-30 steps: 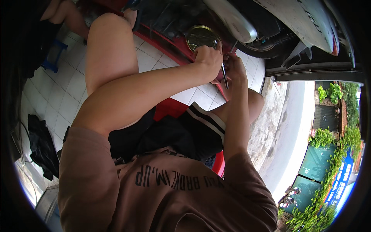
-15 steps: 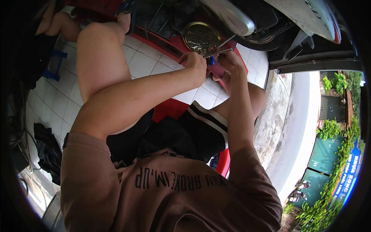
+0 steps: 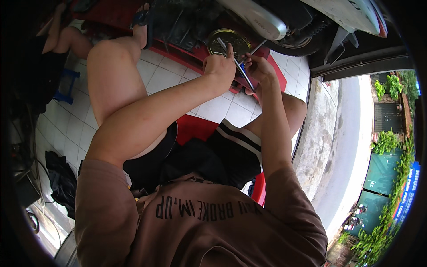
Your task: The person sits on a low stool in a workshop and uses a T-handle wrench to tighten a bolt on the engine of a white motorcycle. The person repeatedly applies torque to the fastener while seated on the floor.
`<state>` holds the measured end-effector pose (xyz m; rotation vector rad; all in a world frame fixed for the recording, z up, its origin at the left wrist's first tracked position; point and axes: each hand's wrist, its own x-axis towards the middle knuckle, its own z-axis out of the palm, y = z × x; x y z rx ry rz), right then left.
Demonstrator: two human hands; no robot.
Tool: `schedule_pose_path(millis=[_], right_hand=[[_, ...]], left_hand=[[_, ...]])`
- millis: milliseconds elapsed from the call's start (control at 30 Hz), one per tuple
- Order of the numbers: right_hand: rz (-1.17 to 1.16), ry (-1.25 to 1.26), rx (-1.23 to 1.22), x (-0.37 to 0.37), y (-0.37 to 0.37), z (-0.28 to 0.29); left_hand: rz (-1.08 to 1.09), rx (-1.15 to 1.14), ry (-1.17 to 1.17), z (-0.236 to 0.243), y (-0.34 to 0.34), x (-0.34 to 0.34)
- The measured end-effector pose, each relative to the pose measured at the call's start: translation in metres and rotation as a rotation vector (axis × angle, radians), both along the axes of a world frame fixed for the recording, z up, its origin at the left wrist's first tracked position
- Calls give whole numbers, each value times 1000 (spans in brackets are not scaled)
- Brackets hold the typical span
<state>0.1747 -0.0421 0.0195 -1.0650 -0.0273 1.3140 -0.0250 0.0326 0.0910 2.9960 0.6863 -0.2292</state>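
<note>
White square tiles cover the floor [image 3: 66,127], where a blue plastic stool [image 3: 65,97] stands at the upper left, a crumpled black cloth [image 3: 60,182] lies lower down, and a low red platform [image 3: 281,82] runs across the top. To the right, past a dark frame [image 3: 364,66], lie a stained concrete strip [image 3: 318,133] and a pale road [image 3: 344,129], with a teal gate [image 3: 377,173], leafy green plants [image 3: 386,141] and a blue sign [image 3: 407,191] beyond. Bright daylight enters from that side, while the far left sinks into shadow.
</note>
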Motion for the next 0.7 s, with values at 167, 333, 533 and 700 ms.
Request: schedule_pose_path(millis=[167, 333, 533, 700], right_hand=[[-70, -34, -5, -5, 3, 2], [-60, -96, -93, -9, 4, 3], [-118, 8, 11, 0, 8, -7], [-70, 16, 50, 10, 2, -16]], left_hand=[[-277, 10, 48, -44, -5, -7], [-307, -78, -246, -10, -27, -9], [-67, -226, -89, -23, -6, -3], [-252, -423, -35, -21, -20, -7]])
